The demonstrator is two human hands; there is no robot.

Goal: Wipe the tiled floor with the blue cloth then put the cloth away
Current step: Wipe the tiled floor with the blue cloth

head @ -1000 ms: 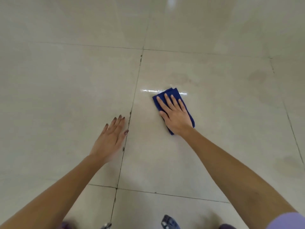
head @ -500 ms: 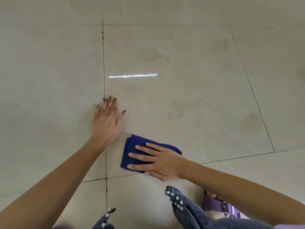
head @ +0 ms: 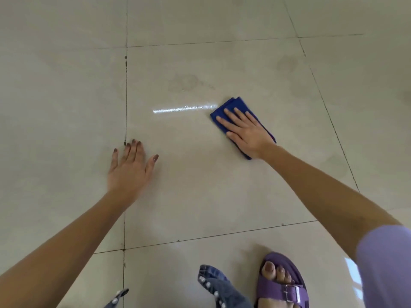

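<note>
A folded blue cloth lies flat on the beige tiled floor, right of centre. My right hand presses down on it with straight, spread fingers, covering most of it. My left hand rests flat on the floor at the left, fingers straight, beside a dark grout line. It holds nothing. A bright streak of reflected light runs left from the cloth's corner.
My foot in a purple sandal stands at the bottom right, with a beaded denim hem beside it. Faint dull smudges mark the tile beyond the hands. Grout lines cross the floor.
My right hand has swept the cloth from close by my knees out to the far right. The left hand has stayed planted on the floor.
</note>
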